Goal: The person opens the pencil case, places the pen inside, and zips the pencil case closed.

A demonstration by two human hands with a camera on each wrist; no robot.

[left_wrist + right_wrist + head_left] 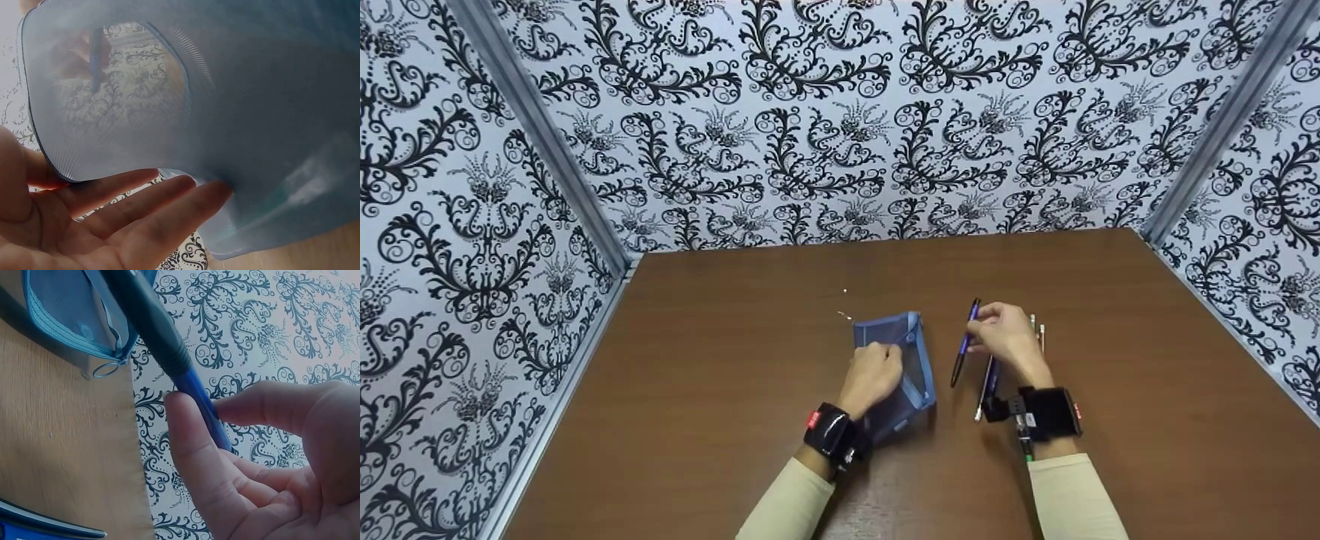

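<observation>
A blue see-through mesh zip pouch (924,375) is at the middle of the table, its mouth spread open toward the right hand. My left hand (874,373) grips it by the edge; in the left wrist view the mesh (270,107) lies over the fingers (163,222). Just right of the pouch, my right hand (1006,334) pinches a blue pen (964,345) between thumb and fingers, tilted and above the table. The right wrist view shows the pen's dark grip (160,337) pointing toward the pouch's zip edge (62,343).
Beneath and beside the right hand lie more writing tools: a dark blue pen (992,377), a pencil (980,409) and light-tipped sticks (1042,334). Small white specks (845,291) sit behind the pouch. Patterned walls (840,135) enclose the brown table (697,375).
</observation>
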